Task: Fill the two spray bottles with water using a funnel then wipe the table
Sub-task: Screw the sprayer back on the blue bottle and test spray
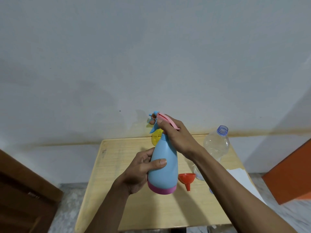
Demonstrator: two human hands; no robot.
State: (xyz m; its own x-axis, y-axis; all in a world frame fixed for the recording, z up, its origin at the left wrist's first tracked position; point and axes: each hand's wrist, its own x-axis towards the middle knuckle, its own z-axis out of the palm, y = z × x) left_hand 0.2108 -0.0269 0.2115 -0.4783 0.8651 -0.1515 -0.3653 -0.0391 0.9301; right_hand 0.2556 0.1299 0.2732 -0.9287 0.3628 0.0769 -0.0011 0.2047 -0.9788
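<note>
I hold a light blue spray bottle with a pink base band above the wooden table. My left hand wraps its body from the left. My right hand grips the spray head on top, which has a pink lever and a blue nozzle. A yellow round part shows just behind the bottle's neck; what it belongs to is hidden. An orange funnel lies on the table right of the bottle. A clear, open plastic water bottle stands at the back right, partly behind my right forearm.
A white cloth or paper lies at the table's right edge. An orange box stands to the right, off the table. A dark wooden piece of furniture is at the left. The wall runs behind the table.
</note>
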